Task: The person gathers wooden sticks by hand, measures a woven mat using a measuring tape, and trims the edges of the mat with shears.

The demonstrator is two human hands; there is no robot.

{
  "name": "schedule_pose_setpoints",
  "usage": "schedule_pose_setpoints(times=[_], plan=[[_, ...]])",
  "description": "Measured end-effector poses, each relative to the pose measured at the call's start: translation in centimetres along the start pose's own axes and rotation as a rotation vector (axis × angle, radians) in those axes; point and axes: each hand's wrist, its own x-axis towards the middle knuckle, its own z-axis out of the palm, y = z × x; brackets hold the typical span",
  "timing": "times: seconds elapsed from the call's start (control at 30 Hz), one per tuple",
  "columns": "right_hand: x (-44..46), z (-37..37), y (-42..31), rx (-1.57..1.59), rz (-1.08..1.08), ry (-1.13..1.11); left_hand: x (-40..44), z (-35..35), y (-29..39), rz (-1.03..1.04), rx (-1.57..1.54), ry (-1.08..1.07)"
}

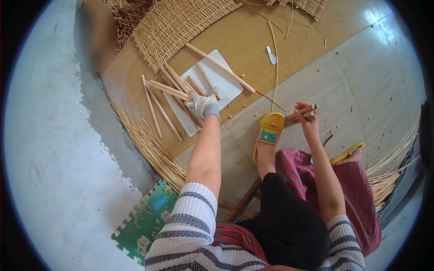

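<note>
Head view, looking down at the floor (352,86). Right hand (309,127), bare, out beside the yellow sandal (272,119): fingers clamped around a bundle of sticks (310,111), cut ends showing past the grip. Left hand (203,104), in a pale glove, sits over sticks lying on a white sheet (231,72); it touches them, but whether the fingers are closed on any cannot be told, glove and sticks overlapping.

More loose sticks (153,110) lie on the floor to the left of the sheet; one long stick (221,69) crosses the sheet at a slant. Woven panel (181,27) beyond.

Handling, by judgement: the sticks look like smooth, peeled wood, straight and rigid. Probably light singly, a little weightier bunched. Not fragile; unlikely to bend or dent under a firm squeeze. Round sides should roll on the flat sheet and slide against each other, so a loose grip may shed one. Best hold on a single stick: mid-length, for balance. For the bunch: fingers wrapped right round, ends squared. Glove may help against splinters at the cut ends.
</note>
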Motion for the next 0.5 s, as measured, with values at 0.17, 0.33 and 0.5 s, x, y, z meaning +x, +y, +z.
schedule_pose_setpoints(times=[0.17,0.33,0.5], plan=[[-0.9,-0.3,0.0,0.056,-0.027,0.007,-0.3,-1.1,-0.3,0.032,0.003,-0.100],[-1.8,-0.1,0.0,-0.083,-0.081,-0.070,0.9,-0.8,-0.1,-0.091,0.061,-0.142],[-2.4,1.2,0.6,-0.110,-0.071,-0.069,0.9,-0.6,-0.1,-0.071,0.205,-0.196]])
